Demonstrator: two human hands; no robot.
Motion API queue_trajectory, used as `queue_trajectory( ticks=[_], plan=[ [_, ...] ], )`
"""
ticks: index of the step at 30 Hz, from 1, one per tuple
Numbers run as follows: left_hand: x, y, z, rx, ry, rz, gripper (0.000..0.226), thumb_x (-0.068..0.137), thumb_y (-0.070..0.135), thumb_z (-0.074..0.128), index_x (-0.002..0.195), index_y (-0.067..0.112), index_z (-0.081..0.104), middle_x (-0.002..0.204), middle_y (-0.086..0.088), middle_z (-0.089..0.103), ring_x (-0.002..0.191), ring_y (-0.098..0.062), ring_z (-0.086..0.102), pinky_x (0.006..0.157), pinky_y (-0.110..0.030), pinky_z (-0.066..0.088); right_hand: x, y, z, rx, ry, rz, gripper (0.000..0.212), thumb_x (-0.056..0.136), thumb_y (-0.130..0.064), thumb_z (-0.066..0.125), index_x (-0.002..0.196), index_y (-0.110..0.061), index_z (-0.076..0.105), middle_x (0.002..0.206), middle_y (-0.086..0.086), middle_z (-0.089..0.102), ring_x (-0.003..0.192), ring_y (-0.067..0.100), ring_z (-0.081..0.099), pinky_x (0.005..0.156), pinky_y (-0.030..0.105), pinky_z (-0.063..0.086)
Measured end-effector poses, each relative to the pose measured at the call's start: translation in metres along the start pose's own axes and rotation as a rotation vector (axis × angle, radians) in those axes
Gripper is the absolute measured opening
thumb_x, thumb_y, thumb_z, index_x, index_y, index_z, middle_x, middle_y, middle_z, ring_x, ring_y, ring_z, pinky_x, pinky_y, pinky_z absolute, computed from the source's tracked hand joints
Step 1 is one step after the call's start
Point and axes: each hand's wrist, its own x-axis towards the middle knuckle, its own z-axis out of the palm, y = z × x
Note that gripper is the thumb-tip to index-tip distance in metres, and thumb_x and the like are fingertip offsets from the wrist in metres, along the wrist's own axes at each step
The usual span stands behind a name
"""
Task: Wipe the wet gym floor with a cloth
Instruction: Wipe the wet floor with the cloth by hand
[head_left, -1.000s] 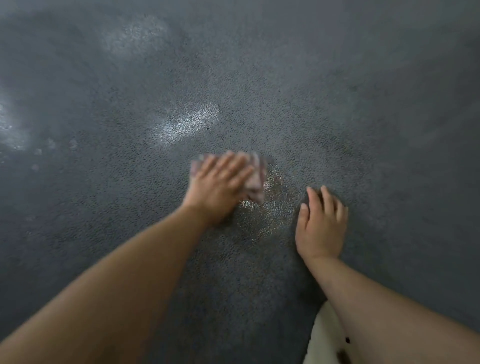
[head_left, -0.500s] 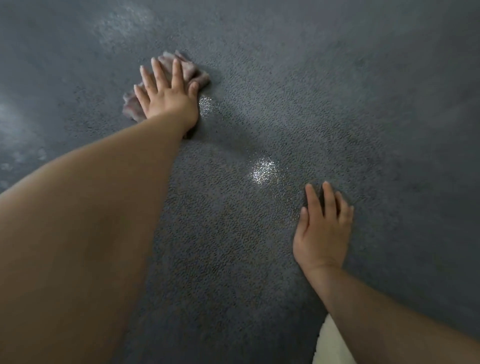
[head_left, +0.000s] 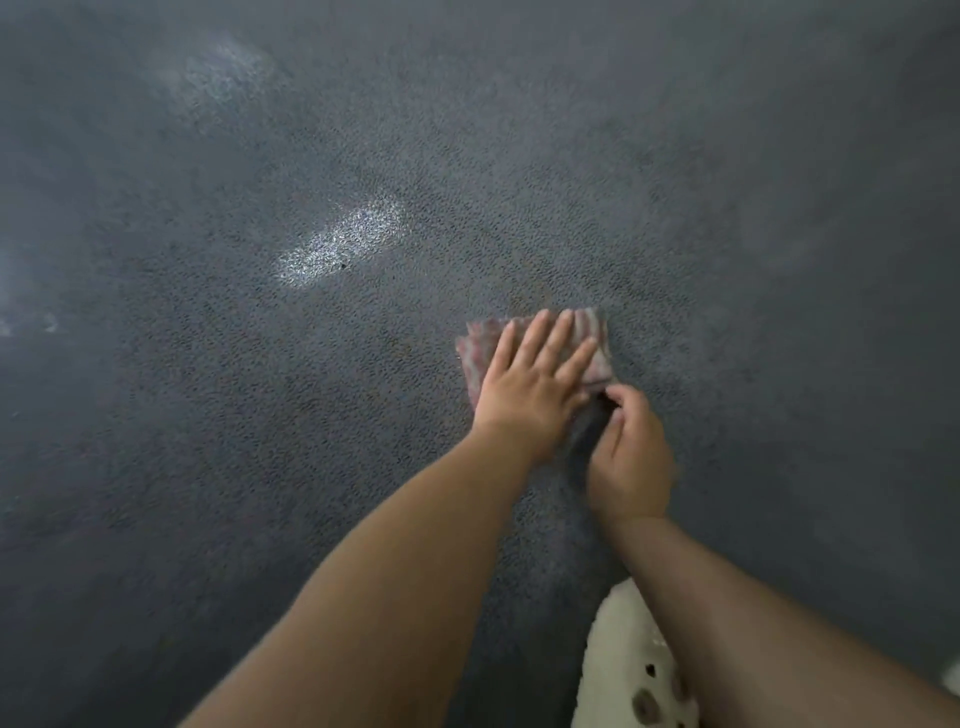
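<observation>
Cloth (head_left: 597, 343), a folded pinkish-grey rag with faint stripes, is lying flat on the dark speckled gym floor (head_left: 727, 208), its long axis running left to right with the right end tilted slightly farther away. Pressing down on it is the left hand (head_left: 530, 387), fingers straight and slightly spread, pointing up and to the right, while the right hand (head_left: 631, 452) is curling its fingers at the cloth's near right corner, apparently pinching it. A bright wet patch (head_left: 343, 241) is glistening well to the upper left.
</observation>
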Motion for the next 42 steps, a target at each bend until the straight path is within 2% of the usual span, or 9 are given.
queue_trajectory(
  ticks=[4, 8, 12, 14, 17, 23, 30, 34, 42],
  plan=[
    [-0.041, 0.018, 0.012, -0.056, -0.051, 0.038, 0.065, 0.085, 0.051, 0.017, 0.141, 0.029, 0.043, 0.151, -0.005, 0.035, 0.14, -0.026, 0.03, 0.113, -0.043, 0.006, 0.005, -0.008, -0.011, -0.052, 0.1, -0.076, 0.039, 0.084, -0.019, 0.032, 0.099, 0.004, 0.06, 0.097, 0.025, 0.059, 0.089, 0.042, 0.057, 0.078, 0.032, 0.033],
    [-0.064, 0.018, 0.014, -0.153, -0.084, 0.078, 0.077, 0.079, 0.05, -0.005, 0.152, 0.027, 0.003, 0.155, 0.004, -0.015, 0.144, -0.015, -0.016, 0.114, -0.039, -0.016, -0.007, -0.018, -0.009, -0.089, 0.064, -0.199, 0.036, 0.081, -0.015, 0.033, 0.096, 0.001, 0.062, 0.101, 0.021, 0.059, 0.091, 0.039, 0.059, 0.083, 0.028, 0.035],
    [-0.087, 0.002, 0.005, -0.361, 0.069, -0.156, 0.054, 0.098, 0.018, 0.034, 0.15, 0.014, 0.017, 0.16, -0.003, -0.001, 0.147, -0.018, -0.004, 0.116, -0.029, -0.005, -0.03, -0.016, 0.006, -0.268, -0.178, -0.339, 0.046, 0.091, -0.027, 0.034, 0.118, 0.001, 0.058, 0.128, 0.027, 0.054, 0.124, 0.044, 0.047, 0.111, 0.038, 0.027],
    [-0.099, -0.008, 0.001, -0.285, 0.101, -0.27, 0.059, 0.097, 0.019, 0.037, 0.15, 0.015, 0.012, 0.159, -0.006, -0.007, 0.146, -0.022, -0.005, 0.117, -0.03, -0.001, -0.043, -0.021, 0.009, -0.535, -0.381, -0.322, 0.069, 0.088, -0.052, 0.024, 0.147, -0.016, 0.027, 0.154, 0.021, 0.019, 0.142, 0.041, 0.016, 0.111, 0.055, 0.003],
    [-0.103, -0.015, -0.01, -0.221, 0.027, -0.407, 0.08, 0.093, 0.041, 0.048, 0.151, 0.02, -0.003, 0.156, -0.011, -0.02, 0.145, -0.028, -0.011, 0.117, -0.039, 0.0, -0.045, -0.02, 0.013, -0.68, -0.57, -0.219, 0.077, 0.082, -0.068, 0.01, 0.146, -0.035, -0.017, 0.153, 0.005, -0.029, 0.141, 0.035, -0.025, 0.104, 0.065, -0.015],
    [-0.075, -0.034, -0.031, -0.068, -0.198, -0.503, 0.13, 0.062, 0.074, 0.066, 0.15, 0.021, -0.015, 0.155, -0.019, -0.019, 0.145, -0.031, -0.013, 0.116, -0.046, 0.0, 0.014, -0.032, 0.017, -0.647, -0.502, -0.198, 0.063, 0.092, -0.064, 0.013, 0.148, -0.042, -0.007, 0.158, 0.002, -0.018, 0.143, 0.03, -0.021, 0.11, 0.063, -0.008],
    [-0.07, -0.039, -0.022, 0.02, -0.241, -0.474, 0.13, 0.063, 0.053, 0.08, 0.15, 0.023, -0.012, 0.156, -0.016, -0.016, 0.145, -0.03, -0.011, 0.115, -0.05, 0.003, 0.095, -0.101, 0.058, -0.592, -0.447, -0.019, 0.072, 0.091, -0.068, 0.015, 0.149, -0.034, -0.009, 0.156, 0.012, -0.02, 0.139, 0.044, -0.023, 0.108, 0.067, -0.007],
    [-0.067, -0.04, -0.023, 0.054, -0.254, -0.451, 0.128, 0.065, 0.054, 0.078, 0.15, 0.02, -0.011, 0.156, -0.019, -0.015, 0.145, -0.033, -0.01, 0.116, -0.048, 0.0, 0.102, -0.138, 0.078, -0.637, -0.522, -0.213, 0.079, 0.084, -0.077, 0.019, 0.147, -0.042, -0.01, 0.156, 0.011, -0.02, 0.134, 0.054, -0.022, 0.101, 0.071, -0.011],
    [-0.068, -0.038, -0.025, 0.082, -0.262, -0.45, 0.128, 0.066, 0.058, 0.076, 0.15, 0.02, -0.013, 0.156, -0.019, -0.014, 0.145, -0.033, -0.007, 0.116, -0.048, -0.001, 0.116, -0.067, 0.043, -0.656, -0.35, -0.094, 0.054, 0.095, -0.061, 0.01, 0.145, -0.049, -0.009, 0.158, 0.001, -0.015, 0.139, 0.045, -0.019, 0.106, 0.069, -0.007]
  ],
)
